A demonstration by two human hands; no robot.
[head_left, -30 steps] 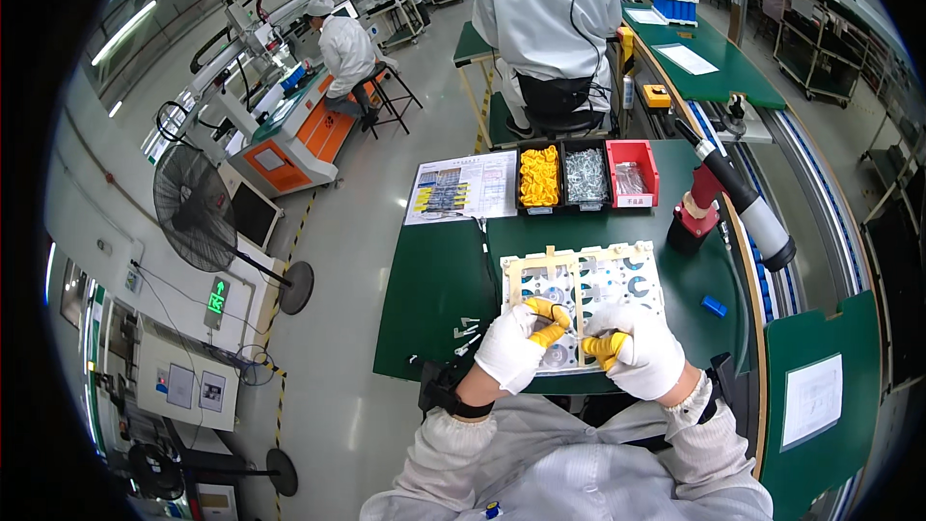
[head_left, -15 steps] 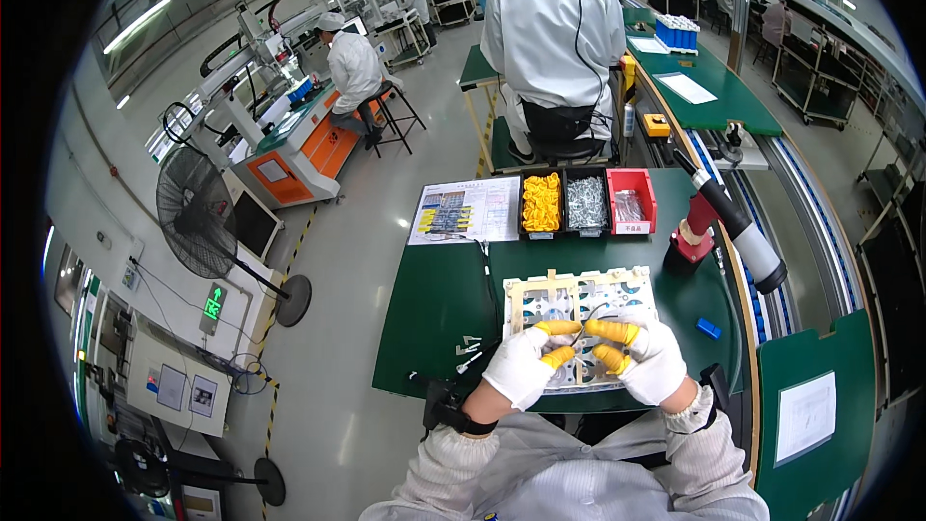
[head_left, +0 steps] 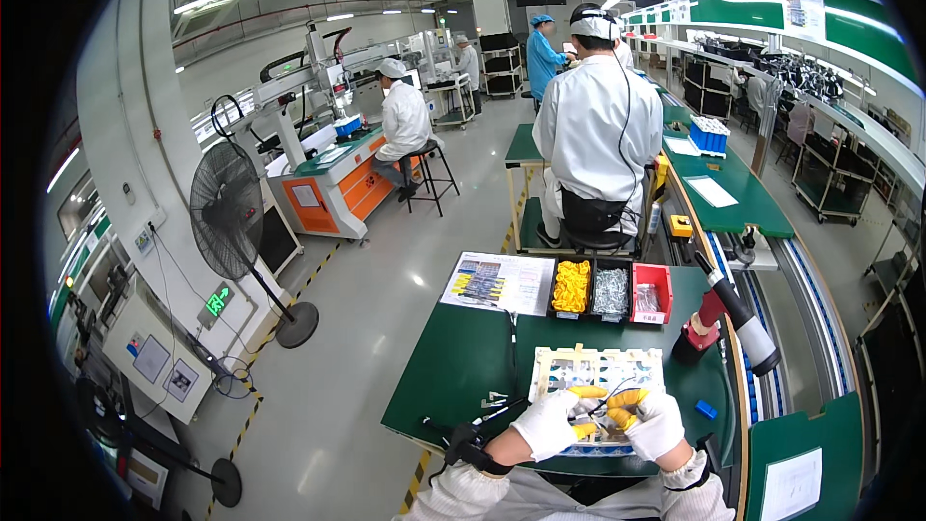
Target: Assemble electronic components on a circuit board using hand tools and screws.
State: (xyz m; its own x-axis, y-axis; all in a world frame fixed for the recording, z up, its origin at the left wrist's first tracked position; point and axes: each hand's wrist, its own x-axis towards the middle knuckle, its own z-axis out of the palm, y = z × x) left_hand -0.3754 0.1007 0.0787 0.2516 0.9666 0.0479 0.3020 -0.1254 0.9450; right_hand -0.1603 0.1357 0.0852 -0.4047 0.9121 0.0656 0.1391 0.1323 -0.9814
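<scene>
My feed has the left hand [head_left: 550, 425] and right hand [head_left: 657, 425] at the frame's lower centre, fingers curled at a thin dark wire [head_left: 598, 407] over the pale panel [head_left: 632, 364] on the green worktop [head_left: 444, 376]; I cannot tell whether either grips it, and three small bins [head_left: 611, 316] stand higher in frame

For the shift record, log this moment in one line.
Left hand: at dark wire, grip unclear; Right hand: same wire, grip unclear; Below: pale tray; Beyond: red bin
</scene>
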